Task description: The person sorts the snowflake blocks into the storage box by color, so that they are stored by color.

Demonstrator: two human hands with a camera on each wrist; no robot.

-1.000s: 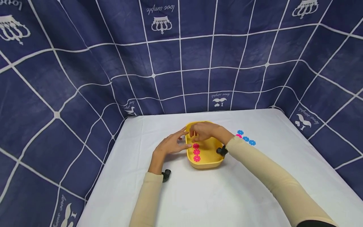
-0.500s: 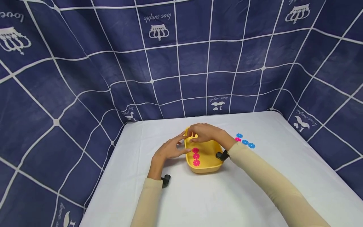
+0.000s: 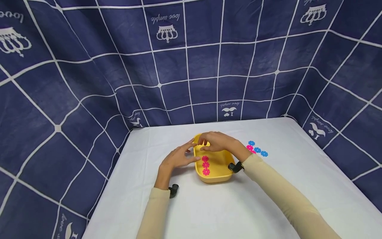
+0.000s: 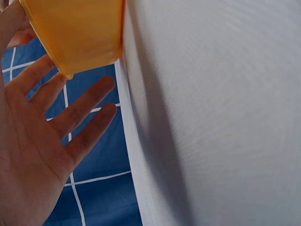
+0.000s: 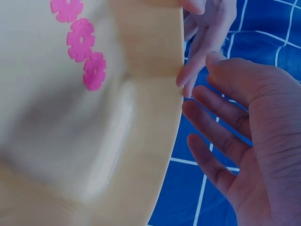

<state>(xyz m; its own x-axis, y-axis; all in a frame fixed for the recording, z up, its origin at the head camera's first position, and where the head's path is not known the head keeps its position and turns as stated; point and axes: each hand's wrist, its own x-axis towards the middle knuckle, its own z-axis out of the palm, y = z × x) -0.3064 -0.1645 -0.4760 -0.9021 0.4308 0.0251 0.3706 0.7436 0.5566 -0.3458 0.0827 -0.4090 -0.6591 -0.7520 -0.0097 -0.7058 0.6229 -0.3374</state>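
A yellow tray [image 3: 220,165] stands on the white-covered table. On its left side, three pink flower-shaped discs [image 3: 206,165] lie joined in a row. My left hand [image 3: 177,156] is at the tray's left rim with fingers spread; in the left wrist view, some fingers [image 4: 47,94] meet or come very near the rim. Above the far part of the tray hovers my right hand [image 3: 217,141], its fingers loosely bent. The right wrist view shows this hand [image 5: 254,141] beyond the rim, holding nothing, its fingertips close to those of the left hand.
To the right of the tray, several blue flower discs [image 3: 257,150] and some pink flower discs [image 3: 249,147] lie together on the table [image 3: 209,212], partly behind the right forearm. A dark blue gridded cloth [image 3: 203,59] hangs around the back and sides.
The head view has tipped slightly, shifting the scene downward. My right hand's thumb and fingers stand a little farther apart than before. The left hand and the discs in the tray stay put.
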